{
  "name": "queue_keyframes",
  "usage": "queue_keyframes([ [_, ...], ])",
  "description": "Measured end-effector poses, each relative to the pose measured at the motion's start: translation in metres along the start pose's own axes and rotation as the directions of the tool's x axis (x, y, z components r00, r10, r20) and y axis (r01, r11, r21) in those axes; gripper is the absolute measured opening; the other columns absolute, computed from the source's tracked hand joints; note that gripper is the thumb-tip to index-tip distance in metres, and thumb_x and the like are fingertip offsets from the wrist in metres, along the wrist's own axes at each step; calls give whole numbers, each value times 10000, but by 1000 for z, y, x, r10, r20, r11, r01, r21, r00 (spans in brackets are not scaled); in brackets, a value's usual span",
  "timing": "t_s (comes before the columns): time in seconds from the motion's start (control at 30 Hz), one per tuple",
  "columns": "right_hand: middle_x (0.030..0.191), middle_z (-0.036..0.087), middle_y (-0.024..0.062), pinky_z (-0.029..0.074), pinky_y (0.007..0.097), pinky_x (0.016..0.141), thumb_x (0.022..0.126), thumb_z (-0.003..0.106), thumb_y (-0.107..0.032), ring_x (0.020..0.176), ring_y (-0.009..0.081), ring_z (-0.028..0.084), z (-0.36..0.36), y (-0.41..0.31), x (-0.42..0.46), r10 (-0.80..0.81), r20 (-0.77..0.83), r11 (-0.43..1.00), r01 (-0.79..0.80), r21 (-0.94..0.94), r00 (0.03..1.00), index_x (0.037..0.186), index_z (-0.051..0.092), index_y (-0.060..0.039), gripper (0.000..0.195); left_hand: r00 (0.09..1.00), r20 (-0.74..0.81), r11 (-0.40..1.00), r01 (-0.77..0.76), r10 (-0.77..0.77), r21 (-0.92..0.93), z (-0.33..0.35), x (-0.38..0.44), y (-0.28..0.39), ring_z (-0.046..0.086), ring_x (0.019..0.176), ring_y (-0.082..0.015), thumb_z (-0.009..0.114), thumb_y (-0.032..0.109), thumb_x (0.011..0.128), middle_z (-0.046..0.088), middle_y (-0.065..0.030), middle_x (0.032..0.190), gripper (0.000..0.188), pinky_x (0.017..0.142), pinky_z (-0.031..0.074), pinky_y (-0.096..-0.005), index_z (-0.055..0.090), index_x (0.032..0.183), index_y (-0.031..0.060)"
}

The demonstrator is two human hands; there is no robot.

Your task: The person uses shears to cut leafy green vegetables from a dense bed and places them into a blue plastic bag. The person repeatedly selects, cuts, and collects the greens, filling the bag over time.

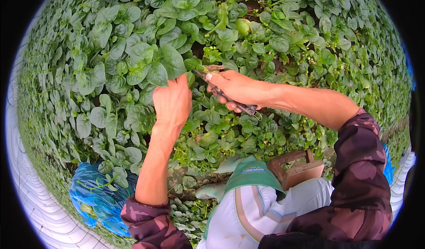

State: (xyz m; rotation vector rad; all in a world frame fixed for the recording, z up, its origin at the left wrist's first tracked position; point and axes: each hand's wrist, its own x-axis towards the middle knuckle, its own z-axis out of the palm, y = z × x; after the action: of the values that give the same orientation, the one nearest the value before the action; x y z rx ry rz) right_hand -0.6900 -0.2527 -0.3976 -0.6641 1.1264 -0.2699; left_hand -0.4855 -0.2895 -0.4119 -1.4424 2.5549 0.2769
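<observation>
My left hand [173, 101] is closed among the greens, knuckles up, with broad leaves [172, 61] spreading over its fingers. It appears to grip a leafy shoot, though the stem inside the fist is hidden. Dark-handled pruning snips [232, 101] lie in my right hand [240, 88], their blades pointing up and left towards the left fist. The thumb rests along the tool near its pivot, and a wire catch shows at the handle end. A curled brown leaf [214, 68] sits just above the right thumb. Whether the blades touch a stem cannot be made out.
Dense leafy plants [109, 49] fill the bed on all sides. A blue plastic bag [99, 199] holding leaves lies at lower left. Beside my green boot [249, 172] stands a small wooden stool [302, 172]. Pale sheeting [49, 219] borders the bed on the left.
</observation>
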Motion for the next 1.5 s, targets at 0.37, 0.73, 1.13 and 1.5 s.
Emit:
queue_keyframes([
  [0.37, 893, 571, 89, 559, 286, 517, 1004, 331, -663, 690, 147, 654, -5, 21, -13, 28, 79, 991, -17, -130, 996, 1119, 468, -21, 667, 970, -237, 986, -93, 59, -135, 2, -13, -6, 659, 879, -373, 773, 114, 766, 644, -171, 1107, 541, 740, 543, -451, 529, 1245, 54],
  [0.73, 686, 493, 17, 422, 280, 413, 1079, 311, -490, 468, 111, 491, 6, 18, 6, -155, -48, 978, 147, -147, 987, 1073, 528, 24, 558, 952, -302, 970, -31, -44, -239, 8, -12, -6, 670, 859, -349, 745, 70, 750, 677, -135, 1099, 462, 740, 543, -429, 612, 1192, 92],
  [1.13, 772, 548, 72, 497, 292, 460, 1057, 326, -525, 543, 134, 587, 5, 25, -17, -98, 119, 994, 103, -34, 988, 1061, 484, 6, 554, 994, -88, 986, 53, -67, -158, -14, -4, -17, 686, 812, -395, 734, 194, 789, 665, -180, 1152, 407, 747, 546, -464, 677, 1183, 109],
  [1.5, 789, 576, 59, 554, 323, 515, 1058, 269, -555, 612, 173, 628, -9, 24, -13, 84, 89, 974, -101, 203, 992, 1218, 505, 5, 628, 941, -70, 926, -338, 331, -166, -47, -32, -20, 648, 978, -317, 759, 58, 661, 578, -87, 1349, 373, 802, 551, -400, 631, 1011, 59],
])
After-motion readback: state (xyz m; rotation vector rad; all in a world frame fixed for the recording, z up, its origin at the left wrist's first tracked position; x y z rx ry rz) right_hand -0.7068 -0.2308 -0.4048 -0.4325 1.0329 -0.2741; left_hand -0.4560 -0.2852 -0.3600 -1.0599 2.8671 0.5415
